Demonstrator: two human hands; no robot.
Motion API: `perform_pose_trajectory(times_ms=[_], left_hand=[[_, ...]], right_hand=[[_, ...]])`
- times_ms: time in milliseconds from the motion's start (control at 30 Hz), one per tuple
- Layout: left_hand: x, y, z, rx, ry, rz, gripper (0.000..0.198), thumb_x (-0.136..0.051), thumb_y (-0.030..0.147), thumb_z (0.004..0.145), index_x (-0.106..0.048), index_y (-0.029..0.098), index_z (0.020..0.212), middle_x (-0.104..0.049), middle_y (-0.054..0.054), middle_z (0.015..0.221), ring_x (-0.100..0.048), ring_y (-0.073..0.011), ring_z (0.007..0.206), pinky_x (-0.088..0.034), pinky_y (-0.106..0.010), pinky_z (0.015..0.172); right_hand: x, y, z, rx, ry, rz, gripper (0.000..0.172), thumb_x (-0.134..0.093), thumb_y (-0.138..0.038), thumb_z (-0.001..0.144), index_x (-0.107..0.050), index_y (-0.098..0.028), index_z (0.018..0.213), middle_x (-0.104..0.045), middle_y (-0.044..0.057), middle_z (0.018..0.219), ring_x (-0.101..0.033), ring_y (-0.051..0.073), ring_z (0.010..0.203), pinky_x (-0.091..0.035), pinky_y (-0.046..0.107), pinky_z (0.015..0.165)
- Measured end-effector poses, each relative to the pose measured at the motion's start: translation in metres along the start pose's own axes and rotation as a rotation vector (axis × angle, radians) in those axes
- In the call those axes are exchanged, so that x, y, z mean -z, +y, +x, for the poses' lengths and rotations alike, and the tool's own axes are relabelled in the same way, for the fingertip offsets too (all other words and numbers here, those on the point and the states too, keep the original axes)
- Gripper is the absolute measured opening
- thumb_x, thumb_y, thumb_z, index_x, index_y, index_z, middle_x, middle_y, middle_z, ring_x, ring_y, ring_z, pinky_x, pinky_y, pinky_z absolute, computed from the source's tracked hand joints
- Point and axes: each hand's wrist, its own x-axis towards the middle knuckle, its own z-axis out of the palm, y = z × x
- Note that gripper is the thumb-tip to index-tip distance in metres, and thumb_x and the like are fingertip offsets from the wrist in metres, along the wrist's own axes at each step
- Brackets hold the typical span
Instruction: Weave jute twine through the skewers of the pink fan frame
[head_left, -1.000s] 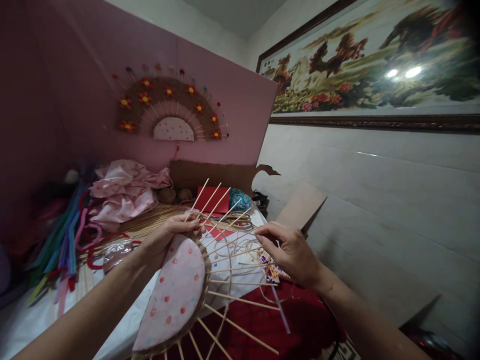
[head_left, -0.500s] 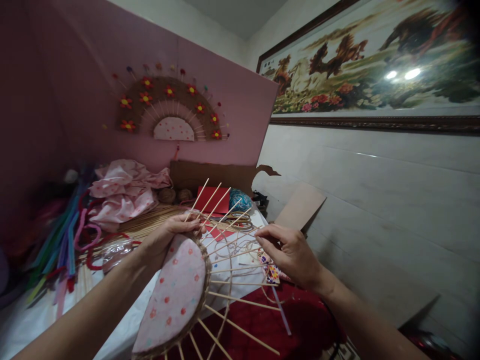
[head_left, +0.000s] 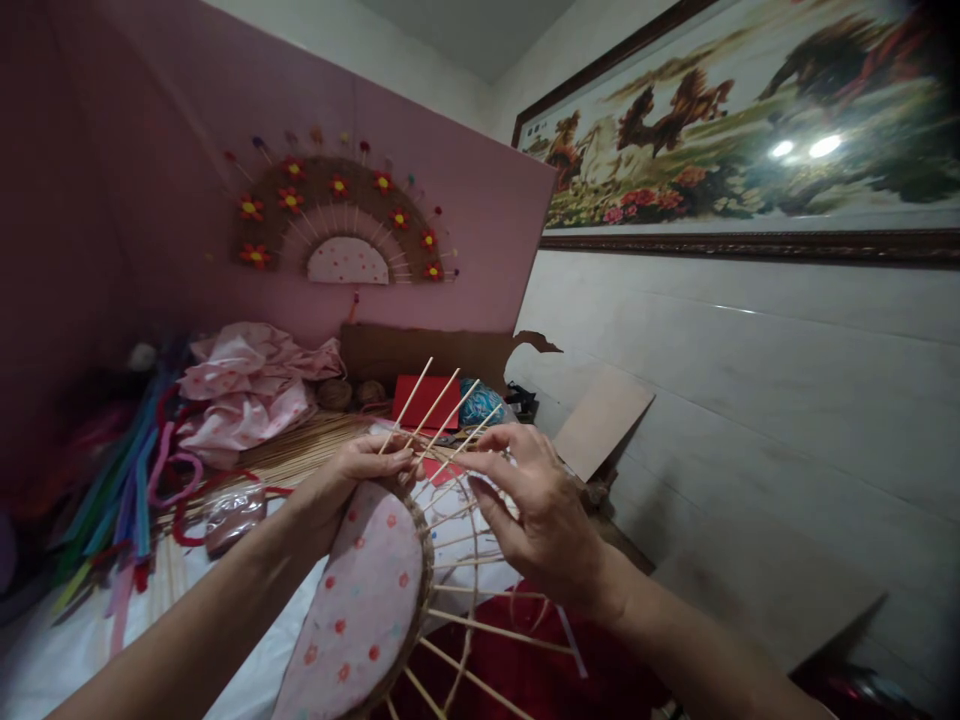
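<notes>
A half-round craft piece (head_left: pixel 375 600), covered in pink-dotted white cloth with a twine-wrapped curved edge, tilts in front of me. Thin wooden sticks (head_left: pixel 517 635) fan out from that edge. My left hand (head_left: pixel 375 465) is closed on its upper corner, thumb near the base of the top sticks. Close by on the right, my right hand (head_left: pixel 532 495) reaches among the upper sticks, index finger and thumb pinching thin twine; the fingertips are partly hard to make out. A strand of twine (head_left: pixel 472 560) hangs in a loop across the lower sticks.
Behind lie pink dotted cloth (head_left: pixel 247 380), loose sticks (head_left: pixel 300 450), red paper (head_left: pixel 427 400), balls of twine (head_left: pixel 334 393) and blue yarn (head_left: pixel 480 400). Colourful pipe cleaners (head_left: pixel 139 480) and a clear packet (head_left: pixel 234 520) are at left. A finished flowered fan (head_left: pixel 337 185) hangs on the pink board.
My right hand has moved left and slightly up, from the stick tips in among the upper sticks near my left hand. The half-round piece has shifted slightly right.
</notes>
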Motion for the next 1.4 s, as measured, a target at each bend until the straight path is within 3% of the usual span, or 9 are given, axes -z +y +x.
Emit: perform_pose_trajectory(times_ms=[333,667,1400], left_hand=[[-0.013,0.004,-0.008,-0.02,-0.026,0.038,0.01,-0.063,0.016,0.073,-0.069,0.012,0.081,-0.062,-0.005,0.069,-0.053,-0.0104,0.061,-0.041,-0.021,0.06],[-0.016,0.004,-0.008,0.005,-0.021,0.057,0.012,-0.064,0.018,0.073,-0.069,0.013,0.083,-0.063,-0.005,0.071,-0.054,-0.0108,0.065,-0.041,-0.022,0.064],[-0.019,0.002,-0.009,0.009,-0.024,0.037,0.012,-0.065,0.019,0.073,-0.069,0.012,0.082,-0.064,-0.006,0.071,-0.054,-0.011,0.063,-0.038,-0.021,0.057]], right_hand=[[-0.009,-0.007,0.004,0.028,-0.041,-0.048,0.027,-0.046,-0.018,0.086,-0.062,-0.021,0.108,-0.05,0.007,0.092,-0.043,0.022,0.089,-0.037,0.04,0.078],[-0.019,-0.004,0.013,-0.018,0.038,-0.098,0.014,-0.05,-0.024,0.086,-0.063,-0.018,0.085,-0.052,0.006,0.086,-0.045,0.021,0.084,-0.036,0.037,0.076],[-0.029,0.001,0.014,-0.035,0.092,-0.076,0.006,-0.053,-0.018,0.081,-0.055,-0.017,0.076,-0.054,0.004,0.08,-0.047,0.02,0.083,-0.035,0.035,0.076]])
